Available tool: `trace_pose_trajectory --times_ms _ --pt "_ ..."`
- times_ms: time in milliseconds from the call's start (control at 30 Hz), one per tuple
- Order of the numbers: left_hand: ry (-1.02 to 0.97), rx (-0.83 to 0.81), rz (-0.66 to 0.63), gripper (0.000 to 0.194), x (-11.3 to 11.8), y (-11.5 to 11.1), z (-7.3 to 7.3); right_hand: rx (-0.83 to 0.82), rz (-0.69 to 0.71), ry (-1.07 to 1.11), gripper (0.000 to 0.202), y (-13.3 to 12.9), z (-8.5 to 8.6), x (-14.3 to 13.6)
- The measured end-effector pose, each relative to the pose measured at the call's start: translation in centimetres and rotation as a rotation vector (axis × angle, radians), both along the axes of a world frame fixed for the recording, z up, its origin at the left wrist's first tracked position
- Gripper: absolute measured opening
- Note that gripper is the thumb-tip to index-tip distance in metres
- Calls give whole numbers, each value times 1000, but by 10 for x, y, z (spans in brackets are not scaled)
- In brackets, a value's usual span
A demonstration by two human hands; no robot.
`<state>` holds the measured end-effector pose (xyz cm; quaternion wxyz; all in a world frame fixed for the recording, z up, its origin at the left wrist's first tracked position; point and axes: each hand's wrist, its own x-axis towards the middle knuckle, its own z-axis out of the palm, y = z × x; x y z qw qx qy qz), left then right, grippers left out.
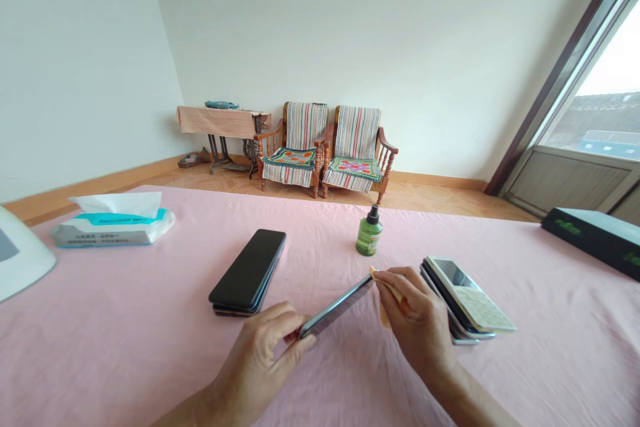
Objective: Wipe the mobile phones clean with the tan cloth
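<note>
A smartphone is held tilted above the pink cloth, its edge facing me. My left hand pinches its near left end between thumb and fingers. At the far right end, my right hand is closed on a yellow cloth that touches the phone's corner. Most of that cloth is hidden by the fingers. To the left lies a stack of dark phones. Beside my right hand is another stack, with a pale phone on top. A green spray bottle with a black cap stands upright beyond the hands.
The pink tablecloth covers the surface. A tissue pack lies at the left, near a white rounded object. At the right edge sits a black box. Two wooden chairs and a cloth-covered sewing table stand against the far wall.
</note>
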<state>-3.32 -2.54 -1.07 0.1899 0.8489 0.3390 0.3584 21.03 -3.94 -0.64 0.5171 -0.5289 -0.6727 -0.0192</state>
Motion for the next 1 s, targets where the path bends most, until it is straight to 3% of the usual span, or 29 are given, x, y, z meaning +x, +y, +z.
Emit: trace_pose_trajectory --times_ms 233,400,600,833,1000 --pt "16 8 -6 17 0 2 0 -3 114 -28 32 -8 -9 -16" --pt "8 32 -3 21 -1 1 0 -18 72 18 29 -2 -4 -10" --pt "13 28 5 20 0 1 2 -96 -27 222 18 6 3 4" --pt "7 18 5 19 0 3 -1 -305 61 507 28 2 10 4" --pt "-3 15 0 19 0 2 0 -203 5 374 27 3 13 10"
